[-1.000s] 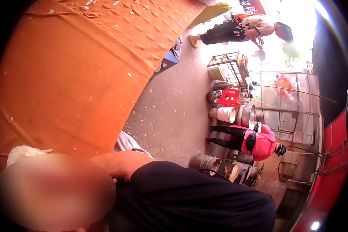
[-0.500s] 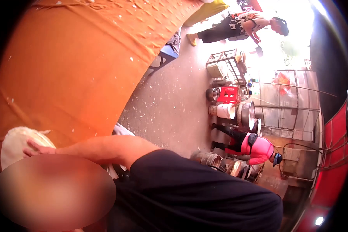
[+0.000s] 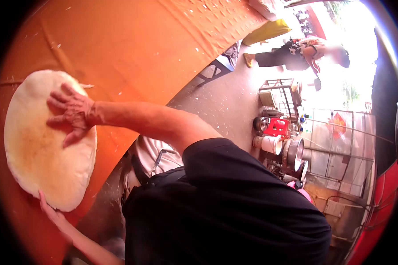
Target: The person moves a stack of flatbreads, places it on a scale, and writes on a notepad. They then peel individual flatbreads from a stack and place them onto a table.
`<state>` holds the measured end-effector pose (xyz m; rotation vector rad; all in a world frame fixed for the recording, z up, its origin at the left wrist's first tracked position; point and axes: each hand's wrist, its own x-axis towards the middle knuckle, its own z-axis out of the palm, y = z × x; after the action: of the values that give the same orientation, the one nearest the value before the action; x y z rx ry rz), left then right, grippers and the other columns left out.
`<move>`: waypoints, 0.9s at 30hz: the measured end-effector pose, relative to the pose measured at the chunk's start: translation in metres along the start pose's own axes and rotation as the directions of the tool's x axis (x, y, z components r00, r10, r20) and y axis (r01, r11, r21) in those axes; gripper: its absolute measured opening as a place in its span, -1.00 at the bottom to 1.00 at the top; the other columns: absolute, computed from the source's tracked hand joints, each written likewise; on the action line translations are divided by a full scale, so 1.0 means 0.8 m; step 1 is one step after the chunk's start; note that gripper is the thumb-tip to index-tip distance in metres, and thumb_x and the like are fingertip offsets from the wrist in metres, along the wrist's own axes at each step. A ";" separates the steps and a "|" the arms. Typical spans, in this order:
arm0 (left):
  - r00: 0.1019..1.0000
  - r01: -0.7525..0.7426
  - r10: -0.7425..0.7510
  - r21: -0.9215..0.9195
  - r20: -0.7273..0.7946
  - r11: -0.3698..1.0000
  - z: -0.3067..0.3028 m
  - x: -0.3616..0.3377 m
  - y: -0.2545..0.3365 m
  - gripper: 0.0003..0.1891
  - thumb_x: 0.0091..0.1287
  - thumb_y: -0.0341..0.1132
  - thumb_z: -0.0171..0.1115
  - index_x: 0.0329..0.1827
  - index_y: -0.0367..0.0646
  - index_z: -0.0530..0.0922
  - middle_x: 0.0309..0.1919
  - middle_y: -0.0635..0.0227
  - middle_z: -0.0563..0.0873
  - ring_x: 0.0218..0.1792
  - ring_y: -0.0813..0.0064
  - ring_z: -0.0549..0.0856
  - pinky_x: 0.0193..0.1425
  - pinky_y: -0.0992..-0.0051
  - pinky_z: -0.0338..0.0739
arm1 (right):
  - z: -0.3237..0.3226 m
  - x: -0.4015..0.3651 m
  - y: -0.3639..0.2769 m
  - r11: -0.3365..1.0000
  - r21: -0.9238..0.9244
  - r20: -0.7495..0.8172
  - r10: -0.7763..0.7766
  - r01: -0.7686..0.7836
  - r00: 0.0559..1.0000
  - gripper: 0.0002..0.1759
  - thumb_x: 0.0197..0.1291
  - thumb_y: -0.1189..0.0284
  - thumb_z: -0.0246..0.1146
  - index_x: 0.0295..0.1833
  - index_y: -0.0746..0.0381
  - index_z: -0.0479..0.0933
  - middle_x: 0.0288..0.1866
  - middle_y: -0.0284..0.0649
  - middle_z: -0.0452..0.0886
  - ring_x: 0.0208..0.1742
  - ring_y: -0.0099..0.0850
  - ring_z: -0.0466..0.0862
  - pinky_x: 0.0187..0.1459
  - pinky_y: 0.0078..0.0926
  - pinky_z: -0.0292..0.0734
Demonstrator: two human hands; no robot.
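Note:
A large, pale golden flatbread (image 3: 44, 168), roughly oval, lies on the orange cloth (image 3: 119, 44) at the left of the tilted head view. My right hand (image 3: 75, 112) rests palm down on its upper part, fingers spread, gripping nothing. At the bread's lower rim is my left hand (image 3: 55, 217), with one finger or thumb stretched along the edge. Its other fingers are partly hidden, so I cannot see how far they reach under the bread. My right arm in a black sleeve (image 3: 252, 198) crosses the middle of the view.
Beyond the cloth's edge stand a blue stool (image 3: 225, 62), a white bucket (image 3: 271, 145), a red stool (image 3: 276, 127), metal basins (image 3: 294, 154) and a metal rack (image 3: 278, 90). A person (image 3: 307, 53) stands near the bright opening. Pink clothing (image 3: 300, 191) shows behind my sleeve.
My view has shifted, bringing the whole flatbread and both hands into sight. My right hand now lies with fingers spread. The person in pink is now mostly hidden behind my sleeve.

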<state>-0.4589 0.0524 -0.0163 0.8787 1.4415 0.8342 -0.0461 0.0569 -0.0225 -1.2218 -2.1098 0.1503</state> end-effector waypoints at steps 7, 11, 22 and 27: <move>0.978 0.166 -0.183 -0.160 -0.100 0.973 0.055 -0.021 0.019 -0.31 0.35 -0.04 0.18 0.38 -0.36 0.25 0.32 0.10 0.39 0.23 0.20 0.47 0.24 0.26 0.44 | -0.008 0.003 -0.006 0.998 -0.058 0.068 0.013 -0.009 0.998 -0.04 -0.08 -0.49 -0.05 0.33 -0.11 0.42 0.46 0.19 0.15 0.50 0.12 0.06 0.41 0.27 -0.28; 0.993 0.069 -0.078 -0.107 -0.084 0.992 0.022 0.006 -0.015 -0.32 0.35 -0.01 0.16 0.36 -0.37 0.29 0.30 0.08 0.43 0.22 0.22 0.49 0.27 0.30 0.41 | -0.003 0.006 -0.001 0.996 -0.082 0.020 -0.020 0.022 1.000 -0.15 -0.06 -0.40 0.03 0.24 -0.09 0.47 0.36 0.17 0.27 0.44 0.10 0.12 0.33 0.28 -0.17; 0.933 0.057 -0.042 0.031 -0.356 0.998 0.054 0.008 -0.026 -0.40 0.23 -0.04 0.34 0.20 -0.30 0.49 0.12 0.23 0.60 0.11 0.43 0.57 0.23 0.45 0.44 | -0.095 0.080 0.105 0.264 0.314 0.539 0.741 -0.912 0.400 -0.18 -0.13 -0.05 0.48 0.14 0.30 0.47 -0.08 -0.21 0.61 -0.09 -0.33 0.61 -0.07 -0.45 0.51; 0.779 -0.023 0.040 0.034 -0.626 0.999 0.087 -0.045 -0.012 -0.47 0.20 0.05 0.34 0.05 -0.21 0.60 -0.11 0.44 0.69 -0.13 0.53 0.63 0.05 0.55 0.49 | -0.094 0.106 0.070 0.403 0.089 0.667 0.655 -0.911 0.355 -0.50 -0.13 -0.04 0.47 -0.23 0.12 0.60 -0.49 -0.50 0.49 -0.49 -0.60 0.43 -0.41 -0.54 0.37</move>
<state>-0.3892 0.0156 -0.0121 0.6622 2.0243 1.2118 0.0126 0.1389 0.0539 -1.9767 -1.4290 1.5529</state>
